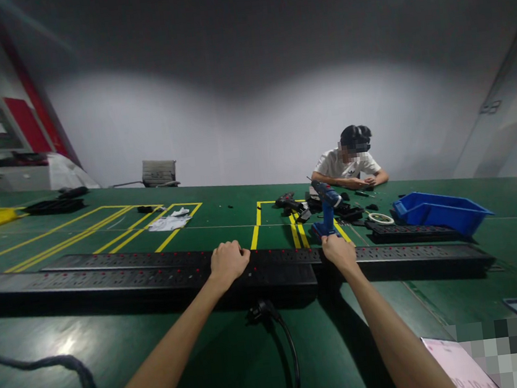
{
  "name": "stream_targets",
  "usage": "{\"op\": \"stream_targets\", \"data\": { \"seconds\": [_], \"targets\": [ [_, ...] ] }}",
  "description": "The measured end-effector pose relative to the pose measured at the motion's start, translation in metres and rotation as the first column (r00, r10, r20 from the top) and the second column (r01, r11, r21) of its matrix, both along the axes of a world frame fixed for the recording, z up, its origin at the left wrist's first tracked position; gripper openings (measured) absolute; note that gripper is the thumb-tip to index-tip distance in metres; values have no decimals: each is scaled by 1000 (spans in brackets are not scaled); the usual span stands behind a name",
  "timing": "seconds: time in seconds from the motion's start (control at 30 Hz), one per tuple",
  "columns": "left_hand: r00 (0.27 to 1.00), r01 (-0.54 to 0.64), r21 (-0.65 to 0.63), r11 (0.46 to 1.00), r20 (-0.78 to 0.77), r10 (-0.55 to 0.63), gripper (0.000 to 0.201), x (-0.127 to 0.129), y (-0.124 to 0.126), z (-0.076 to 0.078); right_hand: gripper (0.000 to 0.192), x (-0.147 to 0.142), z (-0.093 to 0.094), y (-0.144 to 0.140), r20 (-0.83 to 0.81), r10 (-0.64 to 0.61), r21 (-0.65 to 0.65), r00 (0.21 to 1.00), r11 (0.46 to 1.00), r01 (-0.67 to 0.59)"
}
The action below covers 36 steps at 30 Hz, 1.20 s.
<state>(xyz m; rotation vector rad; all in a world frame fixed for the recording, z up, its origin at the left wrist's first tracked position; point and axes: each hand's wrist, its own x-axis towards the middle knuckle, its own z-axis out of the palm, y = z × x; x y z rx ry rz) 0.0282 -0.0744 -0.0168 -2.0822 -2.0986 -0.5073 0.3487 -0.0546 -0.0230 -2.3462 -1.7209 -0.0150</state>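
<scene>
Two long black power strips with red-marked sockets lie side by side across the table. My left hand is closed, its fingers curled over the rear power strip, just behind the front power strip. My right hand is wrapped over the same rear strip, further right, past the front strip's end. Its fingertips are hidden at the far side. Just beyond that hand stands a blue cordless drill. A black plug with its cable lies before the front strip.
A blue bin stands at right beside another black strip and a white-green roll. Across the table sits a person with forearms on it. White gloves lie mid-left; a thick cable lies at near left.
</scene>
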Motion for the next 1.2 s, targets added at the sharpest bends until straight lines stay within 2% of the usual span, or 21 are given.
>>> {"op": "stream_targets", "data": {
  "seconds": [0.47,0.6,0.7,0.73,0.8,0.9,0.97,1.03,1.07,1.1,1.2],
  "targets": [
    [1000,2,-17,1000,20,-2,33,-1,-1,1,52,0,4,-3,5,24,-30,1000,999,-23],
    [999,24,-22,999,21,-24,33,-3,0,-2,42,-8,22,-4,-92,47,-20,995,999,-49],
    [999,37,-17,999,20,-37,32,-4,1,-2,35,-28,46,-12,-134,188,45,973,982,-184],
    [999,39,-19,999,21,-38,32,-4,1,-1,33,-36,55,-17,-158,269,47,950,963,-265],
    [999,41,-26,999,24,-40,32,-4,1,0,32,-56,72,-32,-225,444,-3,867,890,-456],
    [998,45,-21,999,32,-45,31,-4,0,1,29,-86,90,-61,-328,631,-184,703,687,-702],
    [998,45,-11,999,33,-45,31,-4,-1,1,25,-104,94,-81,-351,692,-338,631,535,-774],
    [999,39,-11,999,31,-38,30,-4,-3,2,20,-120,92,-96,-318,750,-458,580,414,-787],
    [999,38,-13,999,30,-38,30,-4,-3,2,20,-127,90,-101,-275,778,-490,566,393,-778],
    [999,40,-15,999,29,-39,30,-4,-4,2,22,-133,87,-106,-217,797,-508,563,401,-763],
    [998,50,-20,999,30,-49,29,-4,-4,3,42,-149,78,-113,-52,809,-502,586,486,-715]
  ]
}}
